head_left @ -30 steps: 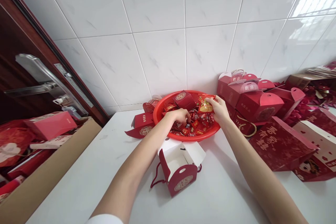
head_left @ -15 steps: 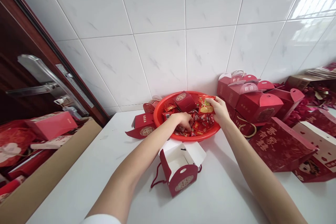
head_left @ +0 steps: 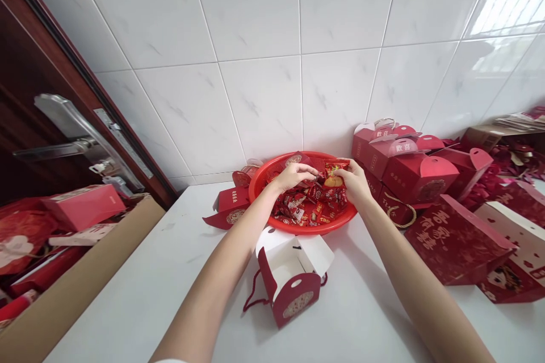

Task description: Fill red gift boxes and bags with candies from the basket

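Note:
A red plastic basket (head_left: 260, 211) stands against the wall, filled with red-wrapped candies (head_left: 315, 210). My right hand (head_left: 356, 182) pinches a red snack packet (head_left: 333, 179) showing a yellow biscuit print, over the basket's right side. My left hand (head_left: 293, 177) is over the basket's middle, fingers bent together. Something dark red is at its fingertips; I cannot make out whether it is held. Partly covered by this hand is a small dark red box (head_left: 297, 157) in the basket. In front of the basket, an open box (head_left: 296, 298), dark red outside and white inside, has a red cord handle.
Closed red gift boxes (head_left: 419, 173) are stacked at the right, with larger red boxes (head_left: 457, 238) nearer. Left of the basket lies another red box (head_left: 230, 204). A cardboard carton (head_left: 97, 266) of red packaging stands at the left, beside a door with a metal handle (head_left: 63, 147).
My left hand has risen from among the candies toward the back of the basket, nearer my right hand. My right hand keeps the snack packet, shifted slightly right. The small box in the basket is more covered.

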`<control>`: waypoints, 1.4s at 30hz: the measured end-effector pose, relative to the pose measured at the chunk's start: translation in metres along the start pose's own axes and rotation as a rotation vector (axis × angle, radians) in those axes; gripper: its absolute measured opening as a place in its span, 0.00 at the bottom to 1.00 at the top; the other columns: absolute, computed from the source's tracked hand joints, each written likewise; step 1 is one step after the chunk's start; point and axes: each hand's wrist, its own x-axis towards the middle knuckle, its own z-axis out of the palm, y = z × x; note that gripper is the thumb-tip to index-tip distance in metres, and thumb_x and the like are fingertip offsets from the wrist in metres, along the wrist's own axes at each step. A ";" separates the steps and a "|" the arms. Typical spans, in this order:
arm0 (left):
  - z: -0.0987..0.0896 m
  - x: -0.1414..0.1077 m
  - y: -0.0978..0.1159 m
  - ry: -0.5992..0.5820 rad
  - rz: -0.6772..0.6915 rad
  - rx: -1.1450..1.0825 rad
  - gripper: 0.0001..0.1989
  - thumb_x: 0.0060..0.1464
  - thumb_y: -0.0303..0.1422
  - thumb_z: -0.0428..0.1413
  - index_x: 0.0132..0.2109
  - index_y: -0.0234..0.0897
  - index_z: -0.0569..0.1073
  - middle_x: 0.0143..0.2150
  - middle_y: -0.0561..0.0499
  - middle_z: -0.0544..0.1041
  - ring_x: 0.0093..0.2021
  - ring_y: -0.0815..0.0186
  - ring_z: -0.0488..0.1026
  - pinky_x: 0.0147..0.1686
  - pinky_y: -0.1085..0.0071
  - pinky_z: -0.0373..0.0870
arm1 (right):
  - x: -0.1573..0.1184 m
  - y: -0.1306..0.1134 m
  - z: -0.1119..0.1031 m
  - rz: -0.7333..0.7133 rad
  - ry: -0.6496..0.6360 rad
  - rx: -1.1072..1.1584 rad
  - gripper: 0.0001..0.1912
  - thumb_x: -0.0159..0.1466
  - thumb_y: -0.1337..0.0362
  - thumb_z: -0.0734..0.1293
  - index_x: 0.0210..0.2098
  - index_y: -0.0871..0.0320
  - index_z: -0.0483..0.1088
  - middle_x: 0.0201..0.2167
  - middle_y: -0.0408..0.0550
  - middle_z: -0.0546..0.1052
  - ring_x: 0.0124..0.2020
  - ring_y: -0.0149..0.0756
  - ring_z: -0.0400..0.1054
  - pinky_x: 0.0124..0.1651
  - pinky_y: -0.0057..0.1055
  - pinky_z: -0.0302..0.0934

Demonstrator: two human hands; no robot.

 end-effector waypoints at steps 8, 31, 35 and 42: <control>0.003 0.001 -0.007 -0.038 0.052 -0.257 0.31 0.44 0.19 0.66 0.56 0.34 0.70 0.32 0.55 0.77 0.33 0.68 0.78 0.41 0.67 0.78 | -0.004 -0.003 0.000 0.162 -0.223 -0.026 0.21 0.47 0.59 0.75 0.39 0.53 0.72 0.37 0.42 0.80 0.41 0.40 0.75 0.35 0.30 0.70; 0.012 0.000 -0.013 -0.139 -0.039 0.982 0.23 0.51 0.29 0.62 0.56 0.44 0.77 0.55 0.45 0.79 0.55 0.50 0.76 0.52 0.62 0.71 | -0.007 -0.007 0.003 -0.028 -0.021 0.141 0.17 0.42 0.67 0.81 0.29 0.61 0.75 0.29 0.47 0.82 0.30 0.38 0.78 0.38 0.34 0.76; 0.024 0.002 -0.009 -0.119 -0.079 1.091 0.22 0.57 0.39 0.60 0.58 0.42 0.73 0.58 0.42 0.77 0.57 0.49 0.74 0.51 0.61 0.71 | -0.008 -0.007 0.003 -0.005 -0.012 0.160 0.16 0.41 0.68 0.80 0.28 0.62 0.76 0.28 0.47 0.82 0.29 0.37 0.78 0.36 0.31 0.76; 0.036 0.005 -0.013 -0.056 -0.114 1.065 0.07 0.57 0.35 0.60 0.39 0.36 0.79 0.45 0.40 0.81 0.48 0.48 0.79 0.44 0.62 0.72 | -0.007 -0.007 0.001 0.017 -0.052 0.145 0.16 0.41 0.68 0.81 0.28 0.62 0.76 0.27 0.46 0.82 0.28 0.36 0.78 0.36 0.30 0.76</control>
